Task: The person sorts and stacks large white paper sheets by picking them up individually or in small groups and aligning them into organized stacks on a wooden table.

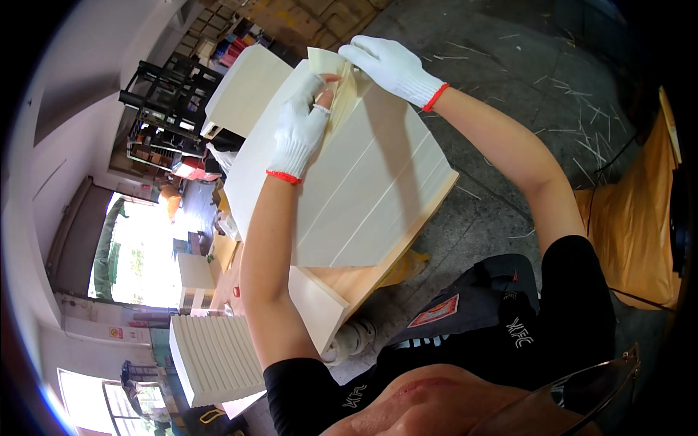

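Observation:
A large stack of white paper [363, 189] lies on a wooden board, with thin lines running across its near side. At its far end, several cream paper sheets [338, 102] are lifted and bent. My left hand [299, 127] wears a white knitted glove with a red cuff, its thumb and a finger bare. These bare fingers are closed at the edge of the cream sheets. My right hand [392, 71], in a matching glove, curls its fingers over the far corner of the same sheets. Its fingertips are partly hidden.
Behind stands another paper stack [247, 87], beside a black metal machine frame [171, 105]. At lower left is a layered white stack [218, 360]. A wooden table edge [407, 251] runs near my body. Paper strips [589, 123] litter the grey floor. An orange-brown covered object [632, 218] stands at right.

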The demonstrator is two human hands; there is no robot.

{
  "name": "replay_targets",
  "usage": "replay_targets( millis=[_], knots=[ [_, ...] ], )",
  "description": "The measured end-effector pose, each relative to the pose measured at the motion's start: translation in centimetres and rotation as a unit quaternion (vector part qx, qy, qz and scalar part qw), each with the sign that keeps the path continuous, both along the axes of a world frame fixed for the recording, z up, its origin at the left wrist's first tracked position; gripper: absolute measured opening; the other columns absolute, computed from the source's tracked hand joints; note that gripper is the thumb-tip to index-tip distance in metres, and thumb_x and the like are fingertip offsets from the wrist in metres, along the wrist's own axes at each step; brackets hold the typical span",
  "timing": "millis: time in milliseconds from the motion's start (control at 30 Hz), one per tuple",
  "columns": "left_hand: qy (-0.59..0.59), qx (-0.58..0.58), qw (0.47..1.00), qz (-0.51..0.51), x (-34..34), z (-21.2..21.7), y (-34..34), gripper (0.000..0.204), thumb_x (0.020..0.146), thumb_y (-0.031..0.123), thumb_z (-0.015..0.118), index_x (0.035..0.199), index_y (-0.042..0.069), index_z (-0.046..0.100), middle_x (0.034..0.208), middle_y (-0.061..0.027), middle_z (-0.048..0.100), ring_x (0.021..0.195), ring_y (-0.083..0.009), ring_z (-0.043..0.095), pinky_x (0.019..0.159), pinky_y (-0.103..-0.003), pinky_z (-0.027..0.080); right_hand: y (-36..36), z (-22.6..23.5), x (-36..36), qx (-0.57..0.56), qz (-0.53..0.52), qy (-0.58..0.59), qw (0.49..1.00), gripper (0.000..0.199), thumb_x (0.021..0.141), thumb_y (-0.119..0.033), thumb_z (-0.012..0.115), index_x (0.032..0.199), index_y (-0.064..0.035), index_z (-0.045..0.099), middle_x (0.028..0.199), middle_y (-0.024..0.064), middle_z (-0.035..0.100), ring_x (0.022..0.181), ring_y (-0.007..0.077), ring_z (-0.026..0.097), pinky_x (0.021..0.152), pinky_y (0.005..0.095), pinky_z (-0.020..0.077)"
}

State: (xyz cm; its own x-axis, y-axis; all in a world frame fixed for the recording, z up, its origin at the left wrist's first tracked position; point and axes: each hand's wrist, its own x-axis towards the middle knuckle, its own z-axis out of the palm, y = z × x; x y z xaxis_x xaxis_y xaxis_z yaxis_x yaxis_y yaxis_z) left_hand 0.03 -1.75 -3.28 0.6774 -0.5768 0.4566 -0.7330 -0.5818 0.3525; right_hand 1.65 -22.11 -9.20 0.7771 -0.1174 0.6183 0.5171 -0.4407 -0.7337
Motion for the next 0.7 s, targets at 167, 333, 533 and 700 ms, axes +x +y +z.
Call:
replay_targets(
  millis=[167,333,533,700],
  knots=[
    [0.079,-0.017,0.997,0.017,-0.5,-0.1,-0.3,0.034,0.09,0.021,0.07,0.122,0.01,0.064,0.107,-0.0122,0.068,0.07,-0.0174,0.065,0.065,-0.033,0.051,0.1,-0.2,-0.2,0.018,-0.003,0.003,1.0,0.047,0.098,-0.05,0.046,0.093,-0.0058,0.06,0.08,0.0149,0.06,0.077,0.0349,0.059,0.071,0.0434,0.0446],
    [0.111,-0.032,0.993,0.016,-0.4,0.1,-0.4,0.038,0.087,0.015,0.074,0.123,0.009,0.063,0.109,-0.0122,0.067,0.066,-0.0152,0.063,0.061,-0.031,0.051,0.2,-0.1,-0.2,0.019,-0.007,-0.006,1.0,0.046,0.098,-0.049,0.045,0.091,-0.0056,0.059,0.079,0.0163,0.06,0.076,0.0355,0.059,0.07,0.0444,0.0445],
    [0.136,-0.031,0.99,0.038,-1.2,0.5,-0.8,0.037,0.089,0.017,0.072,0.124,0.009,0.063,0.108,-0.009,0.066,0.071,-0.0132,0.061,0.065,-0.029,0.049,0.1,-0.5,0.1,0.029,-0.014,-0.006,0.999,0.049,0.099,-0.052,0.048,0.09,-0.0051,0.058,0.077,0.0139,0.058,0.072,0.034,0.056,0.068,0.042,0.0438],
    [0.123,-0.018,0.991,0.044,-1.1,0.4,-0.5,0.033,0.094,0.017,0.062,0.126,0.01,0.063,0.109,-0.0058,0.064,0.076,-0.0109,0.057,0.067,-0.026,0.046,0.3,-0.2,-0.1,0.026,-0.014,-0.012,1.0,0.051,0.097,-0.053,0.046,0.085,-0.0048,0.057,0.074,0.0158,0.057,0.07,0.0338,0.057,0.068,0.0432,0.044]
  ],
)
